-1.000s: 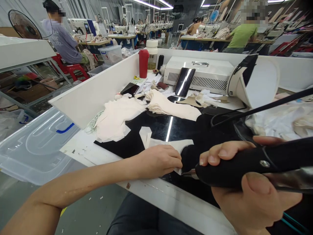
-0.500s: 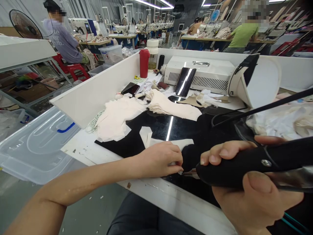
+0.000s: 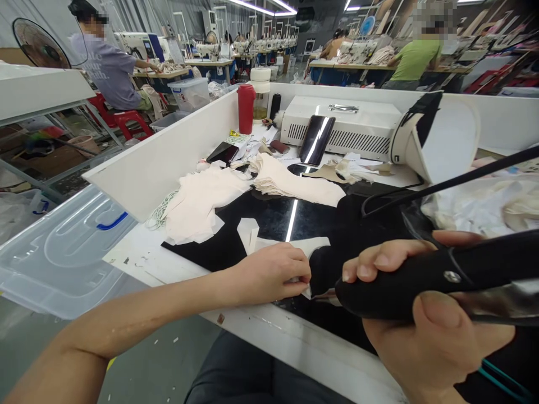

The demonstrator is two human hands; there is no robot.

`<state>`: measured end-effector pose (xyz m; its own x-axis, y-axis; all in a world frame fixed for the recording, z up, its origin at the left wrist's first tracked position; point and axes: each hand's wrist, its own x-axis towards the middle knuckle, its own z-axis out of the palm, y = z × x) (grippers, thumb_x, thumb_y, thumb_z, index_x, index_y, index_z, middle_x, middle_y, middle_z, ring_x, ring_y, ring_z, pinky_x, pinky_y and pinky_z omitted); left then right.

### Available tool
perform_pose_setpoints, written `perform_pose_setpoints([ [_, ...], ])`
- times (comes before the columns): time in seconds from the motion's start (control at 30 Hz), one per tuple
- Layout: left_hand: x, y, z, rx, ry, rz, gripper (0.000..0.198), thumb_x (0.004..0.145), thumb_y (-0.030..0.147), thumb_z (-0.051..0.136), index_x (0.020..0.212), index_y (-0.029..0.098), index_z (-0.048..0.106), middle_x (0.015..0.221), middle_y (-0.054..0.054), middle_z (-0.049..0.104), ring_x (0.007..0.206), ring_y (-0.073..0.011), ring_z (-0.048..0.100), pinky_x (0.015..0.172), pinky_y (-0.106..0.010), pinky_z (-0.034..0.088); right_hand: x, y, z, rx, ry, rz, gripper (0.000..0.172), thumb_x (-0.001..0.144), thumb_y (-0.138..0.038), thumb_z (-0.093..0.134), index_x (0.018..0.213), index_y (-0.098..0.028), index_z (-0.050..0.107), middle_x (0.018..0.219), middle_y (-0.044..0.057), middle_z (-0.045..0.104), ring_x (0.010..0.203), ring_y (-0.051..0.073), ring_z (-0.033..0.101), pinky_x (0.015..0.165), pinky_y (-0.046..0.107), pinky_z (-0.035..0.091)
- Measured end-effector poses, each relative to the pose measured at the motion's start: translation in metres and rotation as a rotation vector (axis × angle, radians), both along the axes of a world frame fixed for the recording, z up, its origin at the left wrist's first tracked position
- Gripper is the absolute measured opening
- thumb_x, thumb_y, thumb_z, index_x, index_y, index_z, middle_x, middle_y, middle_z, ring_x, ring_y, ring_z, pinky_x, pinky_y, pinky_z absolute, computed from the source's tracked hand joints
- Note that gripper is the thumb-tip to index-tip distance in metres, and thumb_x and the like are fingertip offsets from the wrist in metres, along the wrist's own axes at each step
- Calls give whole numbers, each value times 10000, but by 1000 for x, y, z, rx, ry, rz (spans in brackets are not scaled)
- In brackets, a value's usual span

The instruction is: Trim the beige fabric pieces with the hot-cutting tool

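Observation:
My left hand [image 3: 280, 272] is closed on a pale fabric piece [image 3: 314, 245] that lies on the black glossy board [image 3: 269, 216], near its front edge. My right hand [image 3: 425, 314] is wrapped round a black handheld tool [image 3: 396, 286], whose metal tip [image 3: 330, 296] points left, close beside my left fingertips. Beyond my hands lie a stack of cream fabric pieces [image 3: 295, 182] and a looser pile of pale pieces [image 3: 202, 205]. My left fingers partly hide the held fabric.
At the back stand a red bottle [image 3: 246, 109], a jar [image 3: 261, 95], a phone [image 3: 317, 140] and a white vented box [image 3: 343, 126]. A black rod [image 3: 471, 178] crosses at right above a plastic bag [image 3: 484, 205]. Clear lidded bin [image 3: 71, 247] at left; co-workers sit behind.
A pale fabric corner now shows beneath my left fingertips, by the tool tip. Both hands and the tool appear slightly further left. The person at the far left has stretched an arm forward.

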<state>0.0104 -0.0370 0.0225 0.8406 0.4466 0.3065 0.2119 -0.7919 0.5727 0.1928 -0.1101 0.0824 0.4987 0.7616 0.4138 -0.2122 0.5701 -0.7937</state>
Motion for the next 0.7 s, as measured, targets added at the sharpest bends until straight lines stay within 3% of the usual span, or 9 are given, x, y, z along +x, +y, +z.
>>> perform_pose_setpoints([
  [0.5,-8,-1,-2,201,24,-71,157,1201,191,692,1113,182,821,1186,-91,841,1099,-230,775,1025,-344,606,-1,1,-1,-19,6,-12,613,665,-476,1127,1122,-321,750,739,-72,708,551,200,655,478,339,562],
  [0.7,-9,0,-1,293,20,-94,148,1175,136,707,1120,184,836,1201,-97,843,1077,-223,770,1004,-346,618,0,1,-2,-11,-18,-23,620,679,-520,1118,1129,-327,737,738,-76,692,550,204,653,484,366,589],
])
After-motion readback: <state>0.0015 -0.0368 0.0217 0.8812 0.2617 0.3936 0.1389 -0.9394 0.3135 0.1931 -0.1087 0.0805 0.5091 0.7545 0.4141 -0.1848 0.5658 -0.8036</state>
